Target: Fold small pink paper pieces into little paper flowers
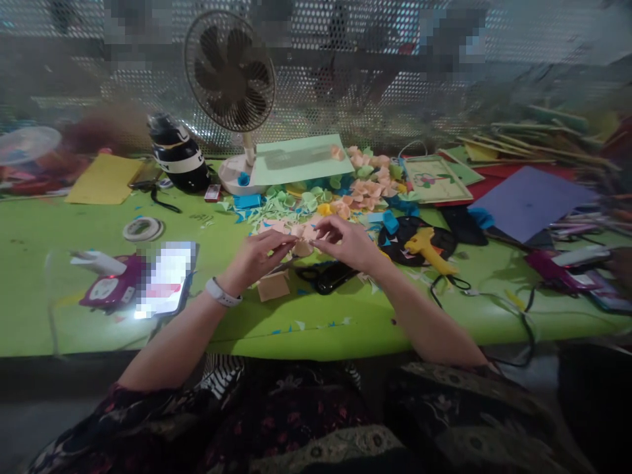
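Note:
My left hand (259,258) and my right hand (348,245) meet over the table, fingertips pinched on a small peach paper piece (303,249) between them. Its exact shape is partly hidden by the fingers. Black-handled scissors (338,277) lie just below the hands, beside a flat square of peach paper (273,287). Behind the fingers are a heap of light green paper scraps (281,207) and a pile of peach paper flowers (370,187). A yellow glue gun (430,250) rests on a round black mat to the right of my right hand.
On the left are a lit phone (170,280) propped on a purple device (113,286), a tape roll (143,229) and a black bottle (178,155). A fan (230,72) stands at the back. Cords (526,329) and purple paper (533,203) are on the right.

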A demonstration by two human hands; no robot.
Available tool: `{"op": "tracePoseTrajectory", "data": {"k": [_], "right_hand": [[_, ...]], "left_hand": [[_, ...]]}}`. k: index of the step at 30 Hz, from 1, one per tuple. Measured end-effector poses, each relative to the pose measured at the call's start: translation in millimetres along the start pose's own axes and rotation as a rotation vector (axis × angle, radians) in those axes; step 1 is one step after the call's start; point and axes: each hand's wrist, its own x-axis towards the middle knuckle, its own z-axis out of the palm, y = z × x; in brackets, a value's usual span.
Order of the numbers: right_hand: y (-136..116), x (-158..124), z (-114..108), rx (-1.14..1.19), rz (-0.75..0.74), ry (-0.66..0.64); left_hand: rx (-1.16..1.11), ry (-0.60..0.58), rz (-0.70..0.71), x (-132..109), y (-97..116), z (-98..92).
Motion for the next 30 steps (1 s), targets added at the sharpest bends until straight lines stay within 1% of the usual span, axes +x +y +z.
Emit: {"op": "tracePoseTrajectory", "data": {"k": [3,5,9,11,15,19,21,23,27,30], "right_hand": [[-3.6,-0.9,-2.6,0.025,-0.026,-0.123],[-7.0,-1.9,-3.3,0.028,-0.040,-0.168],[-9.6,-3.1,-3.5,-0.001,-0.055,-0.179],[-9.3,-3.1,-3.5,0.022,-0.047,-0.180],[-7.7,-2.3,-3.6,0.183,0.033,-0.178],[-4.8,-0.1,-6.5,0.394,0.115,-0.229],[-3.6,0.5,-8.1,0.445,0.130,-0.263],[-3.1,0.2,-8.1,0.411,0.102,-0.264],[-3.8,-1.6,-5.0,0.279,0.019,-0.195],[-4.1,-2.1,-5.1,0.312,0.008,-0.182]], "left_hand": [[-0.016,-0.004,-0.007,-0.6,-1.2,0.4],[-0.023,0.005,-0.013,-1.5,-2.0,1.4],[-0.065,0.021,-0.049,-2.9,-2.3,3.2],[-0.079,0.020,-0.060,-3.0,-1.9,3.5],[-0.079,0.023,-0.079,-2.1,-0.4,3.3],[-0.065,0.038,-0.053,-0.7,1.4,3.0],[-0.060,0.056,-0.045,-0.3,2.6,2.8],[-0.068,0.063,-0.048,-0.1,3.7,2.7],[-0.086,0.064,-0.049,-0.5,3.1,3.9],[-0.110,0.108,-0.059,-0.8,1.1,5.8]]}}
